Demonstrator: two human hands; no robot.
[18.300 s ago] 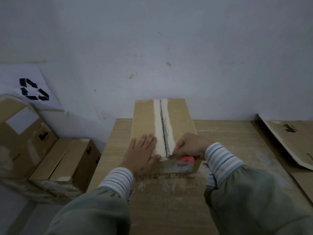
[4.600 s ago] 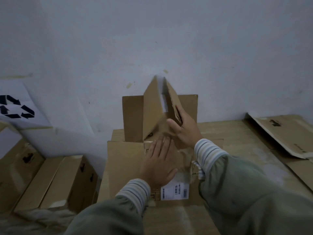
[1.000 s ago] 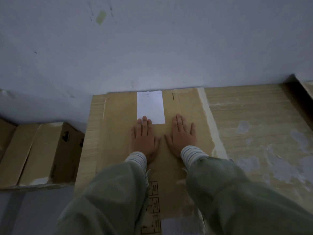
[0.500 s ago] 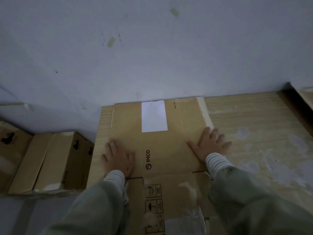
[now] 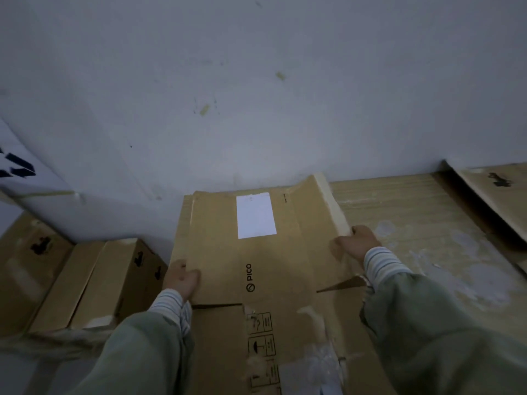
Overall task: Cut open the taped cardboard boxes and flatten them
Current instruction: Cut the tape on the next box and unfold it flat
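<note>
Left hand [image 5: 180, 280] grips the left edge of the flattened brown cardboard box [image 5: 265, 269], thumb on top, fingers curled under the edge. Right hand [image 5: 356, 243] grips the opposite right edge the same way, fingers wrapped round a raised flap with a pale tape strip [image 5: 330, 203] along it. Both wrists show striped cuffs under grey-green sleeves.

Box lies on the light wooden table [image 5: 422, 223], far end touching the wall at 12 o'clock, near end running out of view at 6 o'clock. Right side is lifted slightly off the table; left side overhangs the table edge. Top face carries a blank white rectangular label [image 5: 255, 215] toward 12 o'clock, a black "PICO" logo [image 5: 249, 277] at centre, handling symbols [image 5: 261, 334] toward 6 o'clock, and a patch of clear tape near the bottom.

Table surface at 3 o'clock shows whitish scuffed patches. Another flat piece of brown cardboard [image 5: 493, 195] lies at 2 o'clock, well apart. At 9 o'clock, below table level, stand closed brown cardboard boxes [image 5: 94, 283]. Grey-white wall [image 5: 256, 95] fills the upper field; part of a sheet with dark arrows [image 5: 17, 166] at 10 o'clock.
</note>
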